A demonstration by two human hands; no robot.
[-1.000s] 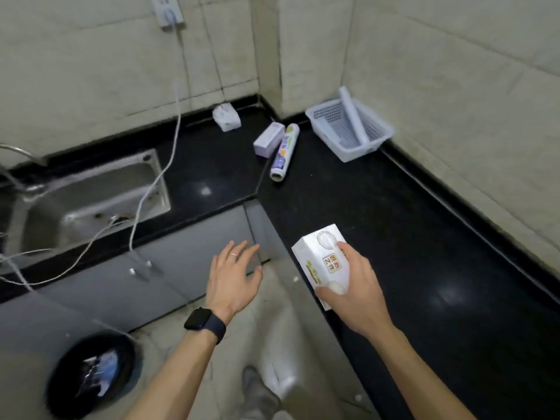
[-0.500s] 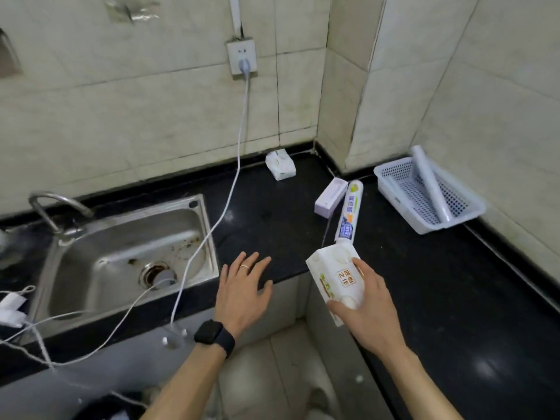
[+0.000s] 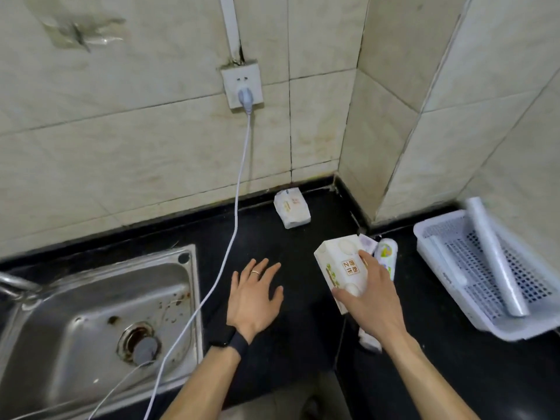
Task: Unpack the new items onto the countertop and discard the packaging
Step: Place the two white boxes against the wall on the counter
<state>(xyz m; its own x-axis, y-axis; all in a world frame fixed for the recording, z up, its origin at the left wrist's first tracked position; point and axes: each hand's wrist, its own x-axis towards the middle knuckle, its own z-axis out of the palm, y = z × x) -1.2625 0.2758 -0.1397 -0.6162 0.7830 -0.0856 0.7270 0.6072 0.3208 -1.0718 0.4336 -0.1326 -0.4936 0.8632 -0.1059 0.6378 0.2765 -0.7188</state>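
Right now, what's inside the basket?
A big roll leans over the rim of the basket; a thin roll lies flat inside. The mesh beneath them is covered.

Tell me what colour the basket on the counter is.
The basket is white, clearest in the head view.

Countertop [image 3: 303, 334]: black, glossy; I see it turn round the wall corner.
Sink [image 3: 91, 313]: steel, set into the left run.
Cable [image 3: 230, 241]: white, crosses the top past the sink's right rim.
Packet [image 3: 291, 208]: small, white, by the back wall.
Roll [image 3: 385, 253]: printed, near the corner, partly hidden from me.
Basket [image 3: 515, 332]: white, perforated, on the right run.
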